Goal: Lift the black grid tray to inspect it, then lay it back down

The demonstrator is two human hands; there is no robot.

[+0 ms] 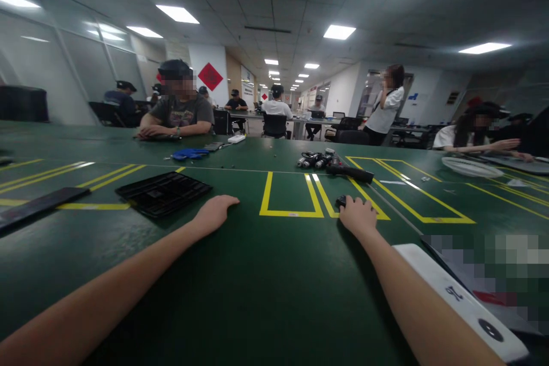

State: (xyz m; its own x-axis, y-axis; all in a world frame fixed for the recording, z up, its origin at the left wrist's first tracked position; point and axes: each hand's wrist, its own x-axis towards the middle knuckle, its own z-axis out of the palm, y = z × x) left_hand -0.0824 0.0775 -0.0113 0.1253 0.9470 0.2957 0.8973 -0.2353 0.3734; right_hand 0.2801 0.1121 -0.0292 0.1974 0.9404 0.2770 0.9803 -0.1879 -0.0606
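My left hand point(215, 211) rests on the green table with nothing visible in it, its fingers pointing right and partly hidden behind the back of the hand. Just left of it lies a black plastic panel point(165, 191) with a raised, ribbed surface. My right hand point(359, 216) is curled over a small black object point(341, 201), mostly covered by the fingers, at the bottom edge of a yellow-taped outline. Beyond that hand, a black handle-shaped tool point(351, 172) lies beside a cluster of black and silver parts point(316, 158).
Yellow tape point(291, 214) marks rectangles on the table point(257, 297). A long white device point(458, 297) lies under my right forearm. At left is a dark flat bar point(43, 206); farther back, blue gloves point(190, 154). A person point(180, 106) sits opposite; another works at far right.
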